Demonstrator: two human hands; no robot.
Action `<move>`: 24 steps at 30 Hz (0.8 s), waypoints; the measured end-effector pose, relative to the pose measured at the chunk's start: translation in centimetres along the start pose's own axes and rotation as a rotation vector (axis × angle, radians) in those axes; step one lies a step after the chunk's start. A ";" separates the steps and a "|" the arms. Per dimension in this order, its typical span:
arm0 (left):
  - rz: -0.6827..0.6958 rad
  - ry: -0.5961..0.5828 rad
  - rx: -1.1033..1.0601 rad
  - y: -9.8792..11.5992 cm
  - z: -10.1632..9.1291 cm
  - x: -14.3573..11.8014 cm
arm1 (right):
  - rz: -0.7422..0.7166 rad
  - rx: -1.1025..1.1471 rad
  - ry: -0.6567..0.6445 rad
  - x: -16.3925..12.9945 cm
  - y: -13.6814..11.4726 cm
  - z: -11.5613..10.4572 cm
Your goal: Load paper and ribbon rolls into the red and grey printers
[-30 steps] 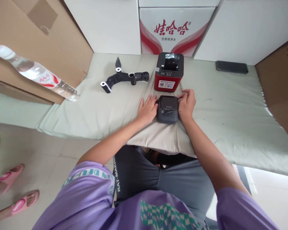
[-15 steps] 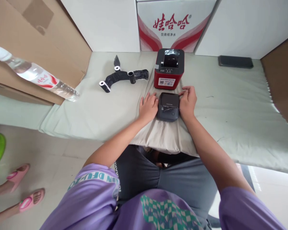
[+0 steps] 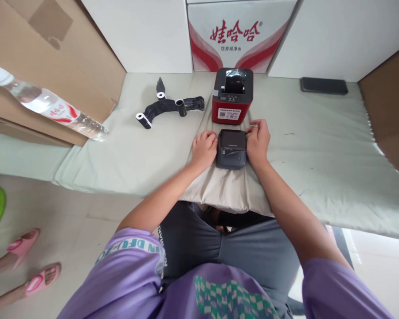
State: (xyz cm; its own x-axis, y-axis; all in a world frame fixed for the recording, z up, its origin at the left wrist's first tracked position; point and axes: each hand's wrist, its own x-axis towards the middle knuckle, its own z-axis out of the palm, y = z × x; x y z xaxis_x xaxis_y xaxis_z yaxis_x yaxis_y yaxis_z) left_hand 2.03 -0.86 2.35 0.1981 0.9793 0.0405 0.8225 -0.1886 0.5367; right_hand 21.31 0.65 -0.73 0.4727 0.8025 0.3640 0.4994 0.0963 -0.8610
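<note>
A small black printer (image 3: 232,149) sits on the cloth-covered table in front of me, with a slot and a round button on its top. At its left side is my left hand (image 3: 204,148), fingers bent and pressed against the casing. On the opposite side my right hand (image 3: 258,141) curls its fingers against the printer's upper right edge. The printer is held between both hands, still down on the cloth. Just behind it stands a bigger red and black printer (image 3: 232,95) with a white label on its front and glossy black film on top.
Black strips with small rolls (image 3: 164,106) lie left of the printers. A water bottle (image 3: 56,106) and a cardboard box (image 3: 69,53) are at the left. A dark phone (image 3: 323,86) lies back right. A printed carton (image 3: 241,37) stands behind. Another person's feet (image 3: 41,279) show lower left.
My left fingers have drawn in a little and are more bent. The right hand and both printers keep their places; the view has shifted slightly.
</note>
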 end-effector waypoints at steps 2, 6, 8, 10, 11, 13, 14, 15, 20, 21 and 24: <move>-0.006 0.001 0.019 0.1 0.0 -0.1 | -0.007 -0.002 -0.003 0.1 0.2 0.1; -0.008 -0.009 0.041 0.2 0.0 -0.3 | -0.025 0.009 -0.019 0.5 0.9 0.3; -0.010 -0.018 0.054 0.2 -0.1 -0.3 | -0.022 0.023 -0.050 0.5 1.1 0.2; -0.010 -0.029 0.076 0.2 -0.1 -0.3 | 0.001 0.045 -0.092 0.1 1.2 -0.2; -0.006 -0.037 0.088 0.1 -0.1 -0.4 | 0.016 0.055 -0.111 -0.2 1.1 -0.5; 0.004 -0.054 0.104 0.0 -0.2 -0.3 | 0.041 0.064 -0.139 -1.2 0.7 -1.3; 0.008 -0.063 0.103 0.0 -0.3 -0.3 | 0.049 0.062 -0.152 -1.7 0.4 -1.7; 0.009 -0.074 0.098 -0.1 -0.4 -0.2 | 0.053 0.058 -0.165 -2.2 0.1 -2.1; 0.033 -0.156 0.043 -0.3 -1.0 0.2 | 0.020 0.033 -0.217 -3.7 -1.0 -2.8; 0.035 -0.174 0.036 -0.3 -1.0 0.2 | 0.007 0.030 -0.210 -3.8 -1.2 -2.7; 0.023 -0.198 0.024 -0.4 -1.0 0.3 | -0.014 0.028 -0.176 -3.9 -1.4 -2.4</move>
State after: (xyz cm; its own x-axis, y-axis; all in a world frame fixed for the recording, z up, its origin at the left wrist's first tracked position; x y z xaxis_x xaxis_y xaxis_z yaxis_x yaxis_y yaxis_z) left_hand 1.26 -0.42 3.00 0.3161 0.9417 -0.1153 0.8286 -0.2149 0.5170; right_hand 20.53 -4.06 -0.13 0.3301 0.8916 0.3099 0.4831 0.1225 -0.8670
